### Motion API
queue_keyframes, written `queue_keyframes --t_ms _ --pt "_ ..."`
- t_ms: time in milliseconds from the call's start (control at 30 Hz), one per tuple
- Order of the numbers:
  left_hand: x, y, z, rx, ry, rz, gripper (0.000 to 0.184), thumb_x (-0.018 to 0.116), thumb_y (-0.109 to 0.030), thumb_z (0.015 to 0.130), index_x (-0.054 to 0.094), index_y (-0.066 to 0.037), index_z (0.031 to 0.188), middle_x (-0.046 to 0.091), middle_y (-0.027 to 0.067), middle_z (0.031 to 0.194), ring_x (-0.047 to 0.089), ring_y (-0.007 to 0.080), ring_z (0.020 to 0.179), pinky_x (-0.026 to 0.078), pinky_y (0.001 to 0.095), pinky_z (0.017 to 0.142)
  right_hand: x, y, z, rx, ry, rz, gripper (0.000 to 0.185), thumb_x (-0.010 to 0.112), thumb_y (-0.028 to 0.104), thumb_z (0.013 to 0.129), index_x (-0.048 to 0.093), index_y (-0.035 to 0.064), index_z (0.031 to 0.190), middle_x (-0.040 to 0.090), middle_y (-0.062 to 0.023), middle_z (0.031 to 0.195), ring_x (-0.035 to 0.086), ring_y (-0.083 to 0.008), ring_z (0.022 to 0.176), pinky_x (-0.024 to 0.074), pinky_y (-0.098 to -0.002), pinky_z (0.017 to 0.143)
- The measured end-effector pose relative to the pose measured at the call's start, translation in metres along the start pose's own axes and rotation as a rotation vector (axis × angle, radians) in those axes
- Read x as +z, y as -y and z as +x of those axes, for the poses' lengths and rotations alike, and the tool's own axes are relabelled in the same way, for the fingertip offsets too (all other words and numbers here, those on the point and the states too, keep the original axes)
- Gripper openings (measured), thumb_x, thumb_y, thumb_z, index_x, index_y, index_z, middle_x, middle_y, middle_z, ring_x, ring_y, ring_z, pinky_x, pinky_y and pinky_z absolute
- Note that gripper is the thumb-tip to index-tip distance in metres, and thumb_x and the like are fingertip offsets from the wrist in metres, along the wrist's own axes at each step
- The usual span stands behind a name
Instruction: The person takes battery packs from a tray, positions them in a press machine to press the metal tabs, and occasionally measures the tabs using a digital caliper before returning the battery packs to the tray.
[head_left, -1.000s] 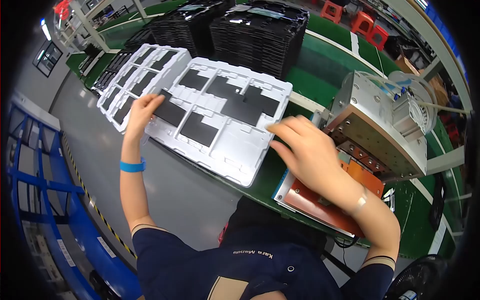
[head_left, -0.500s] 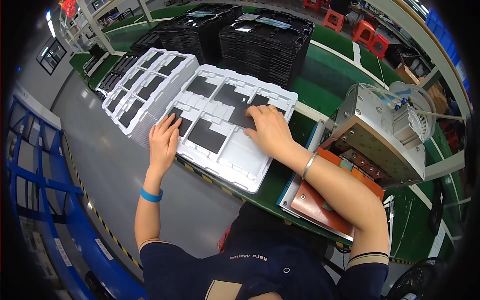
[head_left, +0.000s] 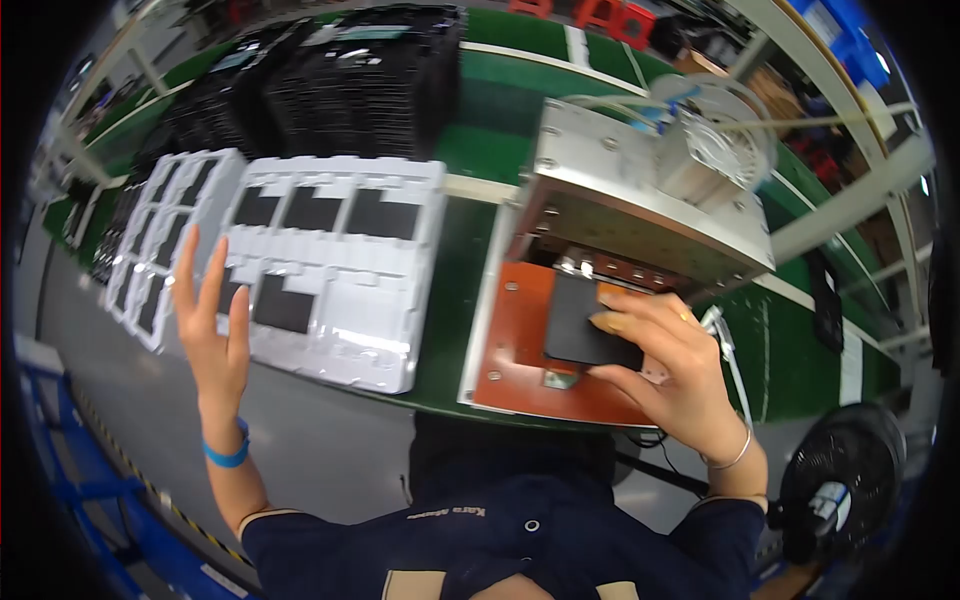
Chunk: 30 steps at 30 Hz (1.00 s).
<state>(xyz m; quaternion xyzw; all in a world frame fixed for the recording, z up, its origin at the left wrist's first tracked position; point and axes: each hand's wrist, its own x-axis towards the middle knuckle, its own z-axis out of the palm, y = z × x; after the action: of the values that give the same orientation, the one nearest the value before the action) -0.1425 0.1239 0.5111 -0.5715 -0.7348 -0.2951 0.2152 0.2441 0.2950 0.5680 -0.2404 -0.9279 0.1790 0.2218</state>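
Observation:
My right hand (head_left: pixel 665 355) grips a flat dark rectangular plate (head_left: pixel 585 325) with fingers on its right side. The plate is over the orange-brown bed (head_left: pixel 505 345) of a metal press-like fixture (head_left: pixel 630 170); whether it rests fully on the bed I cannot tell. My left hand (head_left: pixel 212 320) is raised with fingers spread and holds nothing. It appears in front of the left edge of a white moulded tray (head_left: pixel 350 345). Several dark plates lie in the tray's pockets, among them one dark plate (head_left: pixel 383 214) at the upper right.
Another stack of white trays (head_left: pixel 165 230) stands at the left, holding dark pieces. Tall stacks of black trays (head_left: pixel 365 90) are behind. Tubes run from the fixture's cylinder (head_left: pixel 705 155). A black fan (head_left: pixel 850 470) stands at the lower right, and a metal post (head_left: pixel 850 210) slants beside the fixture.
My right hand has carried a dark plate from the white tray rightward to the fixture's bed. My left hand has lifted off the tray, fingers spread. The view has turned right.

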Motion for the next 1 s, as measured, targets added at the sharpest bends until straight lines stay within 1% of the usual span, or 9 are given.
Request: queue_keyframes --t_ms 100,167,300,400,467,633,733,833,1000 --pt "0.012 -0.051 0.025 0.216 0.033 -0.143 0.046 0.065 -0.005 0.079 0.063 -0.004 0.126 0.047 0.0208 0.142 0.045 0.0386 0.13 0.037 0.0453 0.106 -0.001 -0.018 -0.046 0.207 -0.016 -0.036 0.041 0.081 0.011 0.067 0.068 0.0025 0.105 0.065 -0.0127 0.116 0.059 -0.0311 0.1 0.0489 -0.039 0.089" --pt "0.022 -0.089 0.039 0.426 0.144 -0.239 0.046 0.07 -0.009 0.074 0.066 -0.003 0.119 0.05 0.0197 0.138 0.049 0.0387 0.126 0.04 0.0457 0.103 0.009 -0.026 -0.056 0.195 0.027 0.018 0.038 0.08 0.012 0.071 0.068 0.003 0.106 0.065 -0.011 0.117 0.059 -0.03 0.102 0.0487 -0.0385 0.089" --pt "0.056 -0.157 0.046 0.829 0.415 -0.542 0.048 0.074 -0.028 0.076 0.063 -0.007 0.118 0.052 0.0145 0.136 0.052 0.031 0.124 0.043 0.0452 0.098 0.017 -0.033 -0.054 0.197 -0.024 0.12 0.033 0.077 0.012 0.075 0.068 0.0033 0.106 0.066 -0.0096 0.11 0.058 -0.0294 0.097 0.0478 -0.0376 0.086" --pt "0.082 -0.185 0.035 0.997 0.547 -0.583 0.056 0.067 -0.045 0.084 0.059 -0.01 0.126 0.052 0.0139 0.137 0.051 0.0289 0.126 0.041 0.0466 0.1 0.025 -0.044 -0.044 0.167 -0.117 0.087 0.027 0.075 0.007 0.077 0.068 0.0028 0.103 0.066 -0.0096 0.103 0.059 -0.0281 0.091 0.0478 -0.0363 0.082" --pt "0.091 -0.194 0.031 1.023 0.582 -0.587 0.057 0.065 -0.047 0.085 0.058 -0.009 0.127 0.051 0.0143 0.137 0.051 0.0287 0.126 0.04 0.047 0.101 0.033 -0.046 -0.036 0.113 -0.183 0.027 0.021 0.07 0.0 0.078 0.068 0.002 0.099 0.066 -0.0097 0.098 0.059 -0.0266 0.087 0.0474 -0.0351 0.078" --pt "0.096 -0.195 0.03 1.051 0.655 -0.589 0.059 0.062 -0.05 0.088 0.056 -0.007 0.128 0.053 0.0146 0.135 0.052 0.0275 0.125 0.038 0.0491 0.102 0.046 -0.046 -0.033 0.071 -0.111 -0.098 0.026 0.069 0.0 0.075 0.068 0.0016 0.1 0.064 -0.0074 0.101 0.059 -0.0258 0.093 0.047 -0.0363 0.081" --pt "0.097 -0.194 0.03 1.035 0.651 -0.627 0.058 0.061 -0.049 0.087 0.057 -0.005 0.125 0.054 0.0152 0.132 0.052 0.0268 0.124 0.039 0.0472 0.102 0.049 -0.044 -0.031 0.0 -0.09 -0.249 0.032 0.061 0.007 0.076 0.064 0.0014 0.107 0.061 -0.0088 0.107 0.057 -0.0267 0.105 0.0437 -0.0402 0.093" --pt "0.097 -0.195 0.031 1.034 0.65 -0.632 0.058 0.061 -0.048 0.087 0.057 -0.003 0.124 0.055 0.0154 0.131 0.051 0.0262 0.124 0.039 0.0451 0.103 0.048 -0.039 -0.025 0.049 -0.132 -0.372 0.031 0.069 0.008 0.073 0.069 0.0071 0.105 0.062 -0.0062 0.108 0.056 -0.0253 0.102 0.0426 -0.0398 0.09" --pt "0.097 -0.194 0.03 1.023 0.655 -0.628 0.058 0.06 -0.048 0.088 0.057 -0.003 0.124 0.055 0.0149 0.131 0.05 0.0258 0.125 0.038 0.0453 0.103 0.049 -0.044 -0.032 0.046 -0.154 -0.318 0.033 0.069 0.009 0.073 0.07 0.009 0.106 0.06 -0.0037 0.113 0.053 -0.0242 0.105 0.0404 -0.0377 0.089"
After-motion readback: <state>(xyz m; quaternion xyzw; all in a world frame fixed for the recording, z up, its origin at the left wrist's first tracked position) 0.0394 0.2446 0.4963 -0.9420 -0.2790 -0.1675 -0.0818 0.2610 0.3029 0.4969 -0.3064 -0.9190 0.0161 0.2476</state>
